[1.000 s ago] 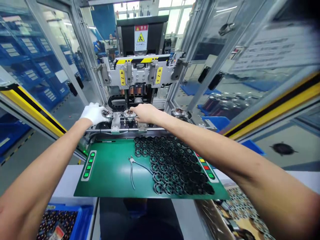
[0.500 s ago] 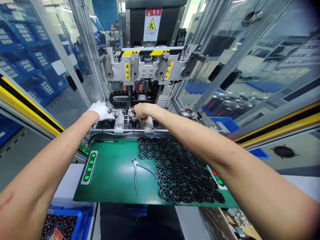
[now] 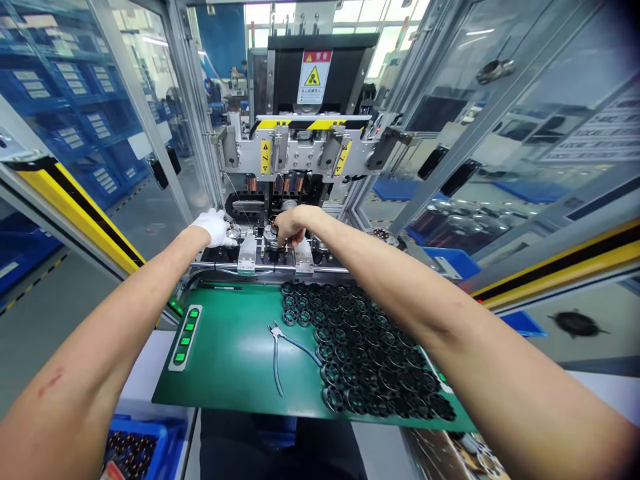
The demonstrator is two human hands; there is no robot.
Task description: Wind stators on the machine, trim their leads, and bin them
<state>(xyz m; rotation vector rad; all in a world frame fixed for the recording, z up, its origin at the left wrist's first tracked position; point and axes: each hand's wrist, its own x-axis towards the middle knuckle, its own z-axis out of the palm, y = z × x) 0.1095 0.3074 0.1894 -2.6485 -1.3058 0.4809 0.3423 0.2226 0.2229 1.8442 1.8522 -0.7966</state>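
My left hand [image 3: 213, 228], in a white glove, reaches to the leftmost station of the machine. Its fingers curl around the rim of a round metal stator with copper windings [image 3: 233, 231]. At the middle station, my bare right hand [image 3: 295, 225] has its fingers bent down onto a second wound stator [image 3: 271, 235]. The hand partly covers this stator, and its fingertips are hidden. A thin wire runs down from the winding head [image 3: 295, 157] near my left hand. Between the two stators stands a pale metal bracket [image 3: 247, 257].
A green mat [image 3: 235, 353] carries side cutters [image 3: 277, 333], a dark pen [image 3: 220, 287] and many black ring parts [image 3: 360, 353]. Button panels flank it, the left one [image 3: 185, 337] lit green. A blue bin [image 3: 170, 440] of wound parts stands lower left. Yellow-black guards [image 3: 95, 213] line the sides.
My view has tilted up and shifted slightly left, so the scene sits lower and further right. Both hands stay at the same two stators, with little visible movement against the machine.
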